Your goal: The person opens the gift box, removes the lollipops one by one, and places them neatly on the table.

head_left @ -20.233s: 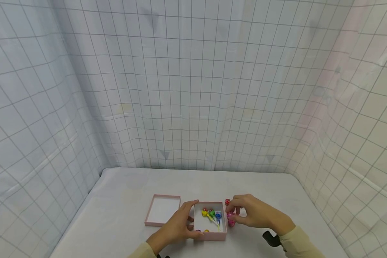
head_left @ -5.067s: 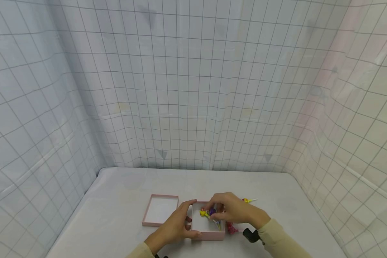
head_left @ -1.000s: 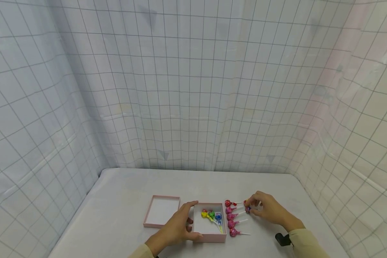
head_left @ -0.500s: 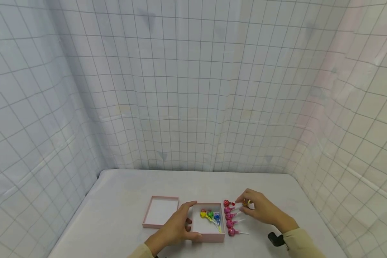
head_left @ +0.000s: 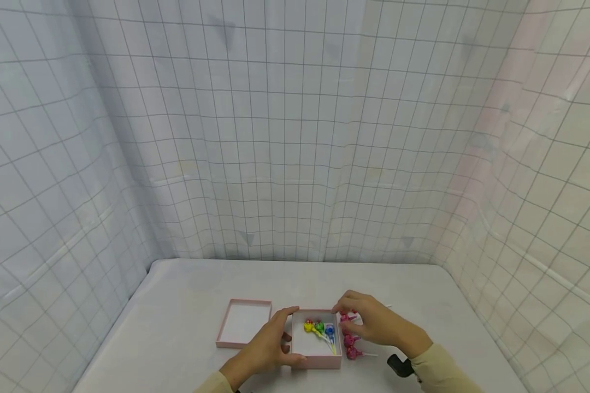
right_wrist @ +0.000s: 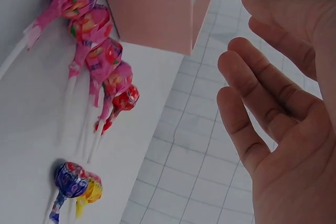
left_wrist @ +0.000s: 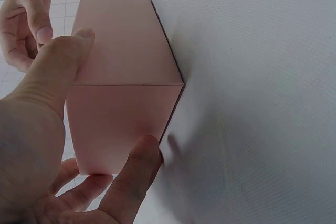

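Observation:
My left hand (head_left: 265, 343) holds a pink box (head_left: 319, 362) at its left side, thumb on the front wall and fingers around the side, as the left wrist view shows. Inside the box lie a yellow lollipop (head_left: 308, 326), a green one and a blue lollipop (head_left: 330, 331), sticks toward the front right corner. My right hand (head_left: 373, 323) is near the box's right edge, fingers loosely bent with nothing between them. Below it, in the right wrist view, several pink lollipops (right_wrist: 88, 27) and a red lollipop (right_wrist: 126, 98) form a row on the table.
A purple lollipop (right_wrist: 71, 180) and a yellow-wrapped one (right_wrist: 93, 190) lie side by side, apart from the row. The shallow box lid (head_left: 246, 322) lies left of the box, inside up. Gridded white curtains (head_left: 285, 136) enclose the white table (head_left: 192, 295).
A second ago my right hand was at the purple lollipop; it has let go and moved left to the box. Over the longer span, more lollipops have come onto the table. The left hand stayed put.

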Tool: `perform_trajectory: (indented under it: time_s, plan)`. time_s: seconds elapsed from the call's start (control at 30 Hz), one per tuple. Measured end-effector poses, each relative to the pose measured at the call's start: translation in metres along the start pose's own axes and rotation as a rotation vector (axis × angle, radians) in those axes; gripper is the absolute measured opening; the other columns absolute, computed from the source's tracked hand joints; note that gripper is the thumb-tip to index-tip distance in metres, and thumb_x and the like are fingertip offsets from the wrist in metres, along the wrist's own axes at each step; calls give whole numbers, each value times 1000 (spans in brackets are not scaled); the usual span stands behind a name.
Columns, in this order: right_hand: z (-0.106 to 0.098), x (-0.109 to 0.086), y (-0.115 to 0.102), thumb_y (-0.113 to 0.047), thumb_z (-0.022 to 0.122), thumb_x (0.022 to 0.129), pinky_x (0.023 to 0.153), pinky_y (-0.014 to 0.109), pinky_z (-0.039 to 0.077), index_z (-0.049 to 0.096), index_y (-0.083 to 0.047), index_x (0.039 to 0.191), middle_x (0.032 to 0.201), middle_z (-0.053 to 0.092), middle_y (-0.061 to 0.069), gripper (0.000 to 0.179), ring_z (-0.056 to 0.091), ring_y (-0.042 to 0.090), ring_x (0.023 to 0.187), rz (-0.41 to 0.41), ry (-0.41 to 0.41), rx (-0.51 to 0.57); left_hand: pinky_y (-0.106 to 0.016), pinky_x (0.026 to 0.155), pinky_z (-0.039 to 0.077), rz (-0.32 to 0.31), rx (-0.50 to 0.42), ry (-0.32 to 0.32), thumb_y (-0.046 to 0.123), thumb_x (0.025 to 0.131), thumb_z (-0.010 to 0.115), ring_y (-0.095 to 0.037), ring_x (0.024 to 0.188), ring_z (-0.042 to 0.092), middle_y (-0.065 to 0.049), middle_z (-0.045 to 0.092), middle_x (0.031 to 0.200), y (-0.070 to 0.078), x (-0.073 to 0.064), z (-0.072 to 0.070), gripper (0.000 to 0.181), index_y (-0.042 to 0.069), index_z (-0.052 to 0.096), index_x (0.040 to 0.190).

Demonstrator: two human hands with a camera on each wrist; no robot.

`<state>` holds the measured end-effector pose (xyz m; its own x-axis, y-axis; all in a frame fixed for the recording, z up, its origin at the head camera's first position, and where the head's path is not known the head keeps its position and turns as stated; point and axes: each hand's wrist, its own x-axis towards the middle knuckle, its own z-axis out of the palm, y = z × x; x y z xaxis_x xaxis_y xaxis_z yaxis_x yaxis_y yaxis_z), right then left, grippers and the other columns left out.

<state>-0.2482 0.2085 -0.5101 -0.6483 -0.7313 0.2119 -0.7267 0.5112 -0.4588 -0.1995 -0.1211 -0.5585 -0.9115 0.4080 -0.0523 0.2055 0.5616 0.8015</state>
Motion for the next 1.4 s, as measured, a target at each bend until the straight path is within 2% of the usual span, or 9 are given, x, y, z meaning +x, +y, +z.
perform_trajectory:
  time_s: [0.1, 0.27, 0.37, 0.63, 0.87, 0.97, 1.13, 1.23, 1.4]
  plan:
    - [1, 9, -8, -14, 83, 110, 105, 45, 70, 80, -15, 136, 132, 77, 0, 27, 76, 20, 117, 13, -39, -6, -32, 88, 63, 5, -8, -2, 33, 86, 107, -20, 111, 67, -15, 64, 144, 0, 0, -1, 116, 10, 38, 177]
    - [7, 25, -19, -16, 82, 111, 108, 43, 68, 79, -12, 140, 137, 79, 4, 30, 77, 24, 124, -18, -108, 4, -27, 84, 60, 26, -17, 0, 31, 87, 107, -18, 109, 67, -16, 64, 144, -2, -1, -1, 115, 9, 38, 177]
    - [12, 34, -23, -17, 83, 111, 110, 39, 66, 79, -11, 143, 138, 80, 6, 33, 78, 23, 127, -31, -163, 5, -24, 83, 59, 32, -22, -4, 31, 88, 106, -18, 109, 67, -17, 63, 145, -3, -2, -1, 115, 8, 38, 177]
    - [24, 53, -29, -24, 85, 110, 114, 32, 64, 77, -11, 149, 140, 81, 3, 42, 78, 16, 129, 9, -268, -56, -24, 83, 59, 48, -23, -7, 31, 88, 106, -20, 111, 68, -16, 63, 146, -5, -3, -2, 116, 7, 36, 178]
    - [35, 64, -34, -25, 91, 105, 117, 33, 62, 79, -17, 146, 142, 80, -4, 43, 73, 7, 132, 89, -326, -107, -22, 82, 59, 59, -27, -5, 31, 89, 106, -18, 111, 67, -17, 61, 152, -6, -3, -2, 115, 8, 36, 178]
    - [39, 68, -32, -21, 92, 103, 111, 28, 63, 80, -14, 144, 139, 81, -3, 43, 73, 5, 125, 78, -336, -100, -22, 83, 59, 67, -37, -7, 30, 88, 106, -19, 112, 67, -17, 61, 152, -5, -4, -2, 116, 8, 36, 178]
    - [41, 76, -31, -11, 91, 102, 100, 20, 62, 81, -10, 139, 131, 83, 0, 39, 73, 5, 110, 7, -353, -81, -26, 86, 62, 78, -65, -11, 26, 87, 106, -24, 116, 67, -20, 59, 154, -4, -5, -3, 117, 7, 34, 178]
    - [41, 80, -32, -12, 91, 103, 101, 18, 61, 82, -13, 138, 133, 82, -4, 37, 72, 1, 110, -8, -379, -98, -31, 89, 66, 80, -69, -13, 25, 87, 105, -26, 118, 67, -22, 57, 161, -4, -4, -3, 116, 6, 34, 178]
    - [42, 85, -32, -15, 94, 101, 103, 19, 61, 84, -18, 136, 131, 82, -10, 37, 69, -4, 109, 11, -398, -155, -32, 91, 67, 69, -64, -17, 25, 87, 106, -24, 117, 66, -21, 57, 159, -5, -4, -2, 116, 6, 35, 177]
